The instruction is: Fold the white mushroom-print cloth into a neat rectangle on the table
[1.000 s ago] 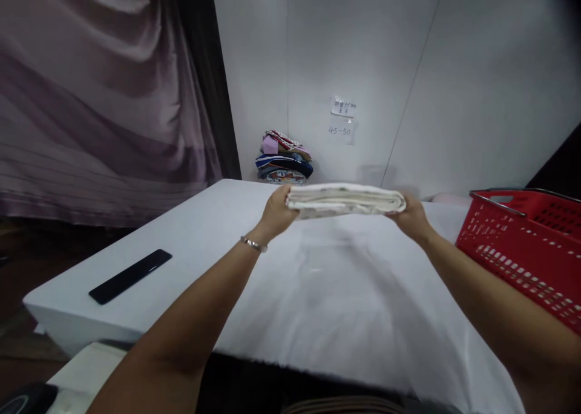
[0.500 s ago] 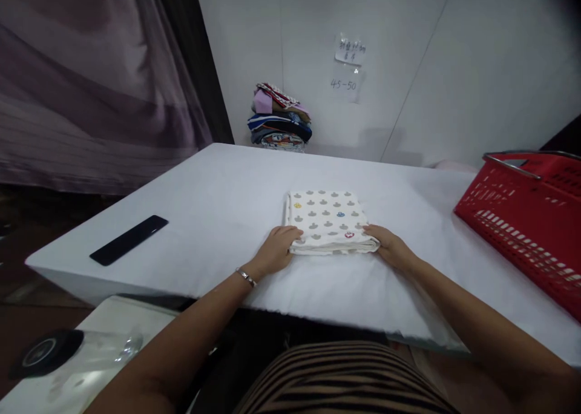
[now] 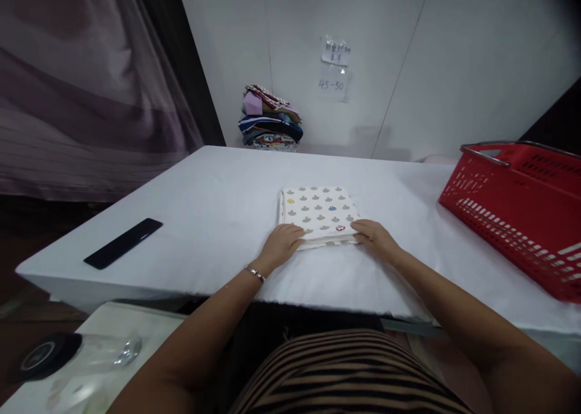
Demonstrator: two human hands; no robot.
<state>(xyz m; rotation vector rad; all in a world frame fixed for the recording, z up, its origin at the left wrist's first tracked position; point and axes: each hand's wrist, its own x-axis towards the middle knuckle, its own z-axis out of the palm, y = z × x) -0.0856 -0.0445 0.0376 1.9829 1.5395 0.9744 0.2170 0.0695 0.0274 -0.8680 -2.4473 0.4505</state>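
A folded white cloth (image 3: 318,211) with grey, yellow, blue and red duck-like prints lies flat on the white-covered table (image 3: 218,208). At its near left corner rests my left hand (image 3: 282,243), fingers together over the edge, a silver bracelet on the wrist. My right hand (image 3: 374,238) grips the near right corner, its fingertips on top of the cloth. Both thumbs are hard to make out against the cloth's near edge.
A black phone-like slab (image 3: 122,243) lies at the table's left. On the right stands a red basket (image 3: 512,202) with metal handles. Folded cloths (image 3: 271,123) are stacked by the back wall. A clear bottle (image 3: 102,350) with a black lid lies on a lower surface.
The view has shifted slightly to the right. My hands are still at the cloth's near corners and reach a little farther over it, covering more of its edge.
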